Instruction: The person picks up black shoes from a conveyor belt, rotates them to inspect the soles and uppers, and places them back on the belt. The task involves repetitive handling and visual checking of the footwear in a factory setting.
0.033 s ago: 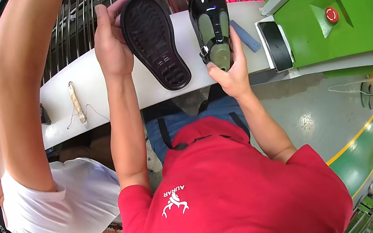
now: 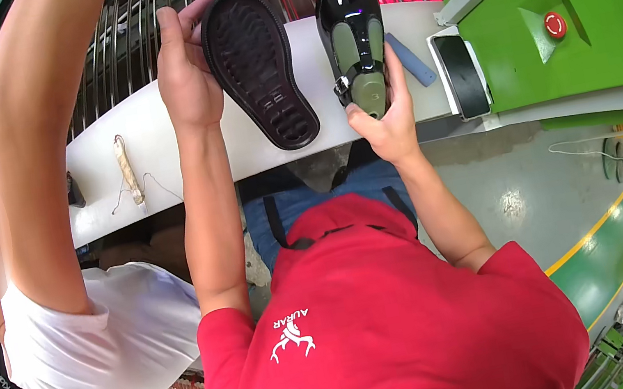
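My left hand (image 2: 191,91) holds a black shoe sole (image 2: 252,63) upright over the white bench. Its ribbed, hollowed inner face is turned toward me; the fingers go behind its left edge and are partly hidden, while the thumb points up. In my right hand (image 2: 389,124) is a glossy black strapped shoe (image 2: 349,11), fitted on an olive-green shoe last (image 2: 369,93). The thumb lies at the heel end and the fingers run along the right side. A small buckle sits on the shoe's left. Sole and shoe are side by side, apart.
A blue-grey bar (image 2: 411,60) and a phone (image 2: 462,74) lie on the white bench (image 2: 276,136). Left, a wrapped tool (image 2: 127,170) has thin wires. Metal rollers (image 2: 133,34) run behind. A green machine (image 2: 586,4) stands right. A co-worker's arm (image 2: 29,152) reaches across the left.
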The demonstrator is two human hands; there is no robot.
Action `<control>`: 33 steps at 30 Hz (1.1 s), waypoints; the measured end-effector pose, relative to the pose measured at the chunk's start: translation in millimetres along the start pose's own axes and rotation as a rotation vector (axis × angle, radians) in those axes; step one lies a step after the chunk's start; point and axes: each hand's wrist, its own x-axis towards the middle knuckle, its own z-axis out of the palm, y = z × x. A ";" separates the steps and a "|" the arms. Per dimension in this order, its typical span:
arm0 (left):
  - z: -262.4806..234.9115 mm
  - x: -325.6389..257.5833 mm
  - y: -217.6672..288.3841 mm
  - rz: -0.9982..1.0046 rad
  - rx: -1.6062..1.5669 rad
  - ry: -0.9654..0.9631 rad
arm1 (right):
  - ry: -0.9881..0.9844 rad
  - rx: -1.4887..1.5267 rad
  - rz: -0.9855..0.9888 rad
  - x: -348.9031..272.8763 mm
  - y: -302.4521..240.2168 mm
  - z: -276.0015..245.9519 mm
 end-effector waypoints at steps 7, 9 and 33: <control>-2.1 -3.5 1.7 0.002 -0.006 -0.012 | 0.004 -0.013 -0.001 0.8 7.1 -0.7; -1.6 -5.2 2.7 0.009 -0.025 -0.022 | 0.009 -0.017 0.019 -1.0 3.8 0.5; 27.9 -28.8 -13.6 0.583 0.571 0.328 | -0.001 0.118 -0.211 92.3 -32.5 78.6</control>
